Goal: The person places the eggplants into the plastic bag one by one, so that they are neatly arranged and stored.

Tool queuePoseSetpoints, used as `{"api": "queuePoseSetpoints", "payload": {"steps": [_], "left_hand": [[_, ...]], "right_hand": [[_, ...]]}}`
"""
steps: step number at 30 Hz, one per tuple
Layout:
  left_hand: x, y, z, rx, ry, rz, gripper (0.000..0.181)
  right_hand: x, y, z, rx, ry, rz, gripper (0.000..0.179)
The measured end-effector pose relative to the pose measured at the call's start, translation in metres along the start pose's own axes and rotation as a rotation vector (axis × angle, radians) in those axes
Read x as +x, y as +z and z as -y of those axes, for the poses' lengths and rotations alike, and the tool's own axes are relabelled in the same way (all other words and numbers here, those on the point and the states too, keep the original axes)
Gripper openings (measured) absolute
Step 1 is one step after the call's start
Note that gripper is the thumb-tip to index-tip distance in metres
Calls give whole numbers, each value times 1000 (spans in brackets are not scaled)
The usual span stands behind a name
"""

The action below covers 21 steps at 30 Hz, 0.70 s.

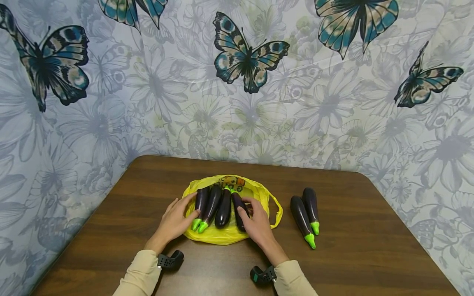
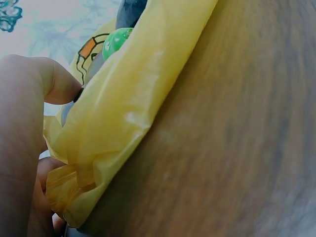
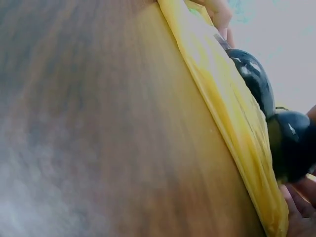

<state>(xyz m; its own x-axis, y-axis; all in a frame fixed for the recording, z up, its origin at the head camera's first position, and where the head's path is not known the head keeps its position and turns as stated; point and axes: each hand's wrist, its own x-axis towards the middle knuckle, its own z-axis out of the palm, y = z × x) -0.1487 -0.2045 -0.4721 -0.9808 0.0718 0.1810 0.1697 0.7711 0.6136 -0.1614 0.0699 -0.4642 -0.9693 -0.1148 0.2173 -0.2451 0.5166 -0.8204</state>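
Observation:
A yellow plastic bag [image 1: 228, 238] lies spread on the table with several dark purple eggplants [image 1: 223, 208] side by side on it, their stem caps bright green. My left hand [image 1: 176, 220] grips the leftmost eggplant [image 1: 201, 200], thumb on top and fingers at its outer side by the bag's edge. At the other end of the row, my right hand [image 1: 258, 222] holds the rightmost eggplant [image 1: 237, 200] between thumb and fingers. The right wrist view shows rounded eggplant ends [image 3: 291, 143] above the bag's yellow edge [image 3: 232, 118].
Two more eggplants [image 1: 301, 216] lie together on the brown wooden table [image 1: 355, 230], right of the bag. A bag handle loop [image 1: 278, 209] sticks out on the right. Behind the table hangs a butterfly-patterned backdrop [image 1: 252, 123].

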Motion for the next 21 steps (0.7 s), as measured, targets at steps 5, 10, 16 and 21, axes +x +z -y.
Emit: {"api": "queuePoseSetpoints", "payload": {"steps": [5,10,16,21], "left_hand": [[0,-1,-1,0,-14,12,64],[0,-1,-1,3,-22,20,64],[-1,-2,-3,10,-16,17,64],[-1,-1,-2,5,-7,7,64]], "right_hand": [[0,0,-1,-9,11,18,36],[0,-1,-1,-18,9,30,37],[-2,-3,-2,-23,-11,38,39],[-4,-3,-4,-43,-47,32,40]]}}
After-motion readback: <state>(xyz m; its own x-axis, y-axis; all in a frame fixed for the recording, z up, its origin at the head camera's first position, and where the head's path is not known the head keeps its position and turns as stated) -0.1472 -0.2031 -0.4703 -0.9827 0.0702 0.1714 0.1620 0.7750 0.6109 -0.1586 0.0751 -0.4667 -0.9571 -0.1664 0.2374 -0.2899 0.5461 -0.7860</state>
